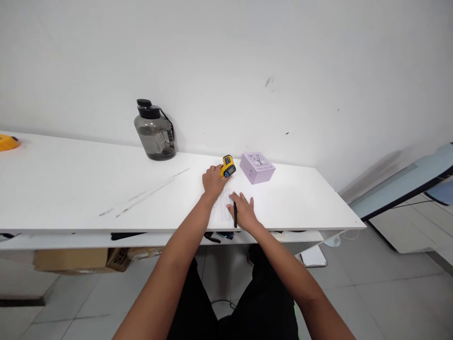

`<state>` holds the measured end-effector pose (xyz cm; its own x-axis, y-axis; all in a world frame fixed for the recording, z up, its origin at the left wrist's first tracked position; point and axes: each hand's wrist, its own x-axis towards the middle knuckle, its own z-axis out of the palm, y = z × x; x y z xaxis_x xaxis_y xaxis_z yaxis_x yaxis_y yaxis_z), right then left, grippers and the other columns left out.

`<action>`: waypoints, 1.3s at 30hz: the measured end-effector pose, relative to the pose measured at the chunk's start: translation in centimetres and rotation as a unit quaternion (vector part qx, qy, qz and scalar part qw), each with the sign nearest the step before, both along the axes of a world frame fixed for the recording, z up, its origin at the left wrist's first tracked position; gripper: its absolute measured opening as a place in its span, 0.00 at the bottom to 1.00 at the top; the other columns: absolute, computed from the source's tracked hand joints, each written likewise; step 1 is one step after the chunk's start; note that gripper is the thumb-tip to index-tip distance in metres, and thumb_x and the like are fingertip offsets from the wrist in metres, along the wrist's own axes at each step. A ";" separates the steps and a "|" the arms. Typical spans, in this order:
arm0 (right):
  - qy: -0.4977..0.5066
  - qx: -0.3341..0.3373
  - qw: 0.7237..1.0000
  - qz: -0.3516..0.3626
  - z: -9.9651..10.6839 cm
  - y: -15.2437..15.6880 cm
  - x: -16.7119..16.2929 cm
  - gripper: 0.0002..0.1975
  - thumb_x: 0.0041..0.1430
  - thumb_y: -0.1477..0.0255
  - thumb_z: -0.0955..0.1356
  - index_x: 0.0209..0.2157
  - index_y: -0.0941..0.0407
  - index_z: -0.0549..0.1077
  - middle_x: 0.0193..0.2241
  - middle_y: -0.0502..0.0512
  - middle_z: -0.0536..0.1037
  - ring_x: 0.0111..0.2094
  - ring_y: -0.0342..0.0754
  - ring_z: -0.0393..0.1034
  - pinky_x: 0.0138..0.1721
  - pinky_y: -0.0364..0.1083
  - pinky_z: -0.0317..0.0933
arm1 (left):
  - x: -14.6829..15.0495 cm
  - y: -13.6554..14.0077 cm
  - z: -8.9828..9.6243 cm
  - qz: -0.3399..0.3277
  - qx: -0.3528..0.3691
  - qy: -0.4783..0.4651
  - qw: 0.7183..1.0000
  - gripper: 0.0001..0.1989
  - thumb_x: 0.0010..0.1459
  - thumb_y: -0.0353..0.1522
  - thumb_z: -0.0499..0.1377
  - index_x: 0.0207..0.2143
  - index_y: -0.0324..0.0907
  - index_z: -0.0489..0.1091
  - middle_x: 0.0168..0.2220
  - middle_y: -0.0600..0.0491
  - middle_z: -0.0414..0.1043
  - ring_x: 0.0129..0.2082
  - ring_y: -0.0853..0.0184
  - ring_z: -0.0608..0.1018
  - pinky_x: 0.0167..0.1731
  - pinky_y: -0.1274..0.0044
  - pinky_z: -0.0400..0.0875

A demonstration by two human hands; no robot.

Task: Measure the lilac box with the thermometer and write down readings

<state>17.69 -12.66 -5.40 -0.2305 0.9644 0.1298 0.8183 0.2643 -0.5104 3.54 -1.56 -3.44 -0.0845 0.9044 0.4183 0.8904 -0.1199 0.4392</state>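
My left hand [213,182] is closed around a yellow-and-black handheld meter [228,165], which has a small dark display and blue buttons. The meter is on or just above the white tabletop; I cannot tell which. My right hand [245,212] holds a black pen [235,215], its fingers partly spread and resting on the table. Between the hands lies a sheet of paper [222,208] with faint marks, partly hidden by the right hand. A lilac box [257,167] with a printed tree design stands just beyond my right hand.
A large grey water bottle [155,134] with a black lid stands against the wall. An orange item [9,142] is at the far left of the white table [297,203]. Cardboard boxes [72,259] sit below. At the right stands a pale panel [406,182].
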 end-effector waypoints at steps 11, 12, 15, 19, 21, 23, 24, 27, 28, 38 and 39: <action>0.404 -0.089 0.909 -0.040 2.3 1.6 4.0 0.21 0.65 0.60 0.60 0.57 0.49 0.65 0.61 0.60 0.69 0.61 0.52 0.66 0.55 0.56 0.65 | 0.3 0.2 -0.2 0.019 0.004 -0.025 1.000 0.34 0.58 0.48 0.60 0.62 0.42 0.61 0.52 0.41 0.70 0.52 0.52 0.72 0.47 0.67 0.63; 0.416 -0.116 0.901 -0.035 2.7 2.3 4.3 0.19 0.64 0.60 0.61 0.55 0.49 0.66 0.60 0.59 0.71 0.59 0.52 0.69 0.52 0.56 0.67 | 0.3 0.2 -0.4 0.010 0.004 -0.016 1.000 0.34 0.58 0.48 0.60 0.61 0.42 0.62 0.52 0.41 0.70 0.52 0.52 0.72 0.47 0.67 0.62; 0.391 -0.153 0.907 -0.031 2.8 4.5 4.9 0.16 0.60 0.63 0.65 0.48 0.52 0.70 0.51 0.60 0.78 0.44 0.50 0.78 0.45 0.52 0.70 | 0.2 0.3 -0.8 -0.013 0.007 0.000 1.000 0.33 0.56 0.47 0.62 0.61 0.42 0.63 0.51 0.42 0.71 0.51 0.52 0.72 0.46 0.67 0.62; 0.339 -0.061 0.939 -0.021 0.8 6.7 4.5 0.17 0.57 0.63 0.65 0.45 0.56 0.70 0.37 0.56 0.81 0.29 0.44 0.75 0.40 0.48 0.69 | 0.0 0.3 -1.0 0.000 0.033 -0.037 0.999 0.32 0.56 0.48 0.62 0.59 0.43 0.64 0.51 0.43 0.71 0.50 0.53 0.73 0.46 0.68 0.63; 0.316 -0.033 0.948 -0.011 0.2 7.3 4.3 0.17 0.57 0.63 0.64 0.46 0.57 0.70 0.33 0.54 0.79 0.27 0.43 0.74 0.37 0.47 0.69 | 0.0 0.3 -0.9 0.018 0.047 -0.083 0.995 0.30 0.56 0.47 0.62 0.58 0.44 0.66 0.51 0.44 0.71 0.50 0.55 0.73 0.47 0.68 0.64; 0.297 -0.036 0.954 -0.015 0.1 7.9 4.1 0.16 0.56 0.66 0.63 0.45 0.57 0.70 0.31 0.52 0.78 0.24 0.44 0.72 0.33 0.47 0.68 | 0.1 0.3 -0.6 0.038 0.061 -0.151 0.986 0.28 0.56 0.47 0.62 0.56 0.46 0.66 0.51 0.46 0.71 0.50 0.57 0.74 0.48 0.69 0.65; 0.288 -0.040 0.957 -0.021 0.3 8.2 4.0 0.15 0.55 0.68 0.63 0.44 0.57 0.71 0.31 0.53 0.78 0.25 0.45 0.72 0.33 0.47 0.68 | 0.1 0.3 -0.5 0.046 0.069 -0.191 0.978 0.27 0.56 0.46 0.62 0.55 0.46 0.66 0.51 0.46 0.70 0.50 0.58 0.73 0.48 0.70 0.66; 0.189 -0.024 0.980 -0.056 1.0 9.0 3.4 0.18 0.54 0.74 0.63 0.47 0.57 0.71 0.35 0.58 0.79 0.35 0.52 0.74 0.40 0.52 0.67 | 0.0 0.5 -0.4 0.064 0.100 -0.312 0.942 0.23 0.58 0.45 0.61 0.52 0.46 0.66 0.51 0.47 0.69 0.50 0.62 0.73 0.47 0.73 0.67; 0.138 -0.017 0.988 -0.069 1.2 9.3 3.1 0.19 0.54 0.75 0.62 0.49 0.58 0.70 0.39 0.61 0.79 0.40 0.54 0.74 0.44 0.53 0.66 | -0.1 0.6 -0.5 0.070 0.110 -0.348 0.928 0.21 0.59 0.44 0.60 0.51 0.45 0.65 0.50 0.48 0.69 0.49 0.63 0.73 0.47 0.73 0.67; 0.088 0.163 0.972 -0.144 3.0 9.7 1.9 0.29 0.62 0.67 0.58 0.64 0.59 0.56 0.51 0.69 0.72 0.55 0.61 0.67 0.55 0.60 0.61 | -0.3 0.7 -0.7 0.068 0.098 -0.435 0.893 0.14 0.56 0.42 0.61 0.42 0.47 0.67 0.34 0.55 0.72 0.36 0.66 0.74 0.38 0.75 0.68; 0.108 0.223 0.953 -0.173 3.2 10.0 2.5 0.31 0.62 0.64 0.58 0.64 0.59 0.54 0.55 0.70 0.69 0.59 0.61 0.62 0.58 0.61 0.57 | -0.3 0.7 -0.7 0.073 0.095 -0.439 0.890 0.13 0.56 0.42 0.61 0.42 0.47 0.67 0.34 0.55 0.72 0.35 0.66 0.74 0.38 0.75 0.68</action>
<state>20.17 -2.69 -2.22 0.1702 0.8158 0.5527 0.7848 0.2270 -0.5767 3.25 -0.86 -4.11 -0.5646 0.7775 0.2769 0.2255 -0.1775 0.9580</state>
